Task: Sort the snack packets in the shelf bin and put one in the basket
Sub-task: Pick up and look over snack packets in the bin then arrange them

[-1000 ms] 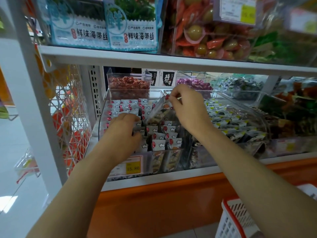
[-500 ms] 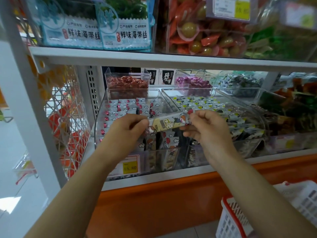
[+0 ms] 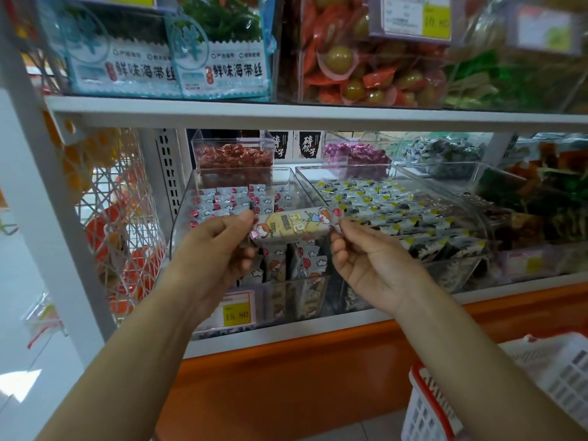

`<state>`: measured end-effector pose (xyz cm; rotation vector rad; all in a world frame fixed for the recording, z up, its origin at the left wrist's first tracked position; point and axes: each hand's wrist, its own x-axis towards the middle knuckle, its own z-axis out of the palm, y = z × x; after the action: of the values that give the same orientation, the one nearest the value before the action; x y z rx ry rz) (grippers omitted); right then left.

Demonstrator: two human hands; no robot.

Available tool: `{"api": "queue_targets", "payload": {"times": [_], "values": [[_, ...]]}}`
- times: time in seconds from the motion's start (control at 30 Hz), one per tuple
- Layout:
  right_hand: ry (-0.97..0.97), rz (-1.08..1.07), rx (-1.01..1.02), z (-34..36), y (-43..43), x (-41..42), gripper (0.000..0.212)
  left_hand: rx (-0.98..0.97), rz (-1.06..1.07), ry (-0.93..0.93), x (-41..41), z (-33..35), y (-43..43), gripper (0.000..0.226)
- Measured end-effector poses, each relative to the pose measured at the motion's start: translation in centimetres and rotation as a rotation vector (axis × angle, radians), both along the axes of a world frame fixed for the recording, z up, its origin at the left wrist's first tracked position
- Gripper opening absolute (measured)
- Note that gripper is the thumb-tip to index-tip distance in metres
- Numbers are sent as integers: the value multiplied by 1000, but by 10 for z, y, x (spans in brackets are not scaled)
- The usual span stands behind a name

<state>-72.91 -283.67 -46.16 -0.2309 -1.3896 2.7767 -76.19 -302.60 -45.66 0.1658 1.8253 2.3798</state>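
Shop aisle: white metal shelving (image 3: 286, 114) over an orange base panel (image 3: 286, 377).

- Basket (image 3: 423, 409) – white plastic with a red rim, lower right, nearest the camera, partly hidden behind the right forearm.
- Left hand (image 3: 213, 249) – thumb and fingers closed in a pinch on the left end of the snack packet (image 3: 292, 226).
- Right hand (image 3: 372, 265) – palm turned up, fingers pinching the packet's right end.
- Snack packet – long, pale, printed with cartoon figures. It is held roughly level between the two hands, in the air over the front half of the shelf bin (image 3: 184, 218) and well apart from the basket.
- Shelf bin – clear plastic, holding rows of matching packets with red and white tops. A yellow price tag (image 3: 237, 311) sits on its front.
- Neighbouring bin (image 3: 343, 167) – just to the right, clear, filled with dark packets with yellow corners.
- Small tubs behind – one of red sweets (image 3: 234, 155), one of purple sweets (image 3: 356, 152).
- Upper shelf – blue seaweed packs (image 3: 222, 58) and, beside them, orange and green wrapped items (image 3: 366, 74).
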Motion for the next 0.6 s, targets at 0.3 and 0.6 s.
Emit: {"api": "queue_targets", "payload": {"times": [0.3,0.6], "values": [[34,-23,-90,0,7,0,21,239,-37,-76,-3,1,-4,24],[190,-254,335,-7,3,0,18,185,-38,-38,-1,1,-4,11]]}}
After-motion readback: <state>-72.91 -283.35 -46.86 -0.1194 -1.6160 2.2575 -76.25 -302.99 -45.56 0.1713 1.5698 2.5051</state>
